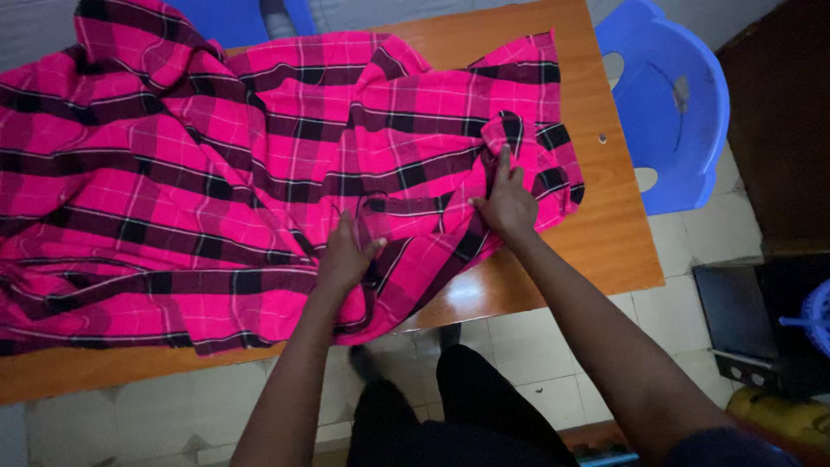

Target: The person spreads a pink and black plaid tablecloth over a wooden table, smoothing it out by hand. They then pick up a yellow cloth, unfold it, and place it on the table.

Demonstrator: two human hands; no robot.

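Note:
A large pink and black plaid cloth lies rumpled over a wooden table, covering most of it and hanging a little over the near edge. My left hand pinches a fold of the cloth near the table's front edge. My right hand grips a bunched part of the cloth toward its right end, with the index finger pointing up along a fold.
A blue plastic chair stands at the table's right side; another blue chair shows at the far edge. A dark box-shaped object sits on the tiled floor at the right. My dark trousers are below.

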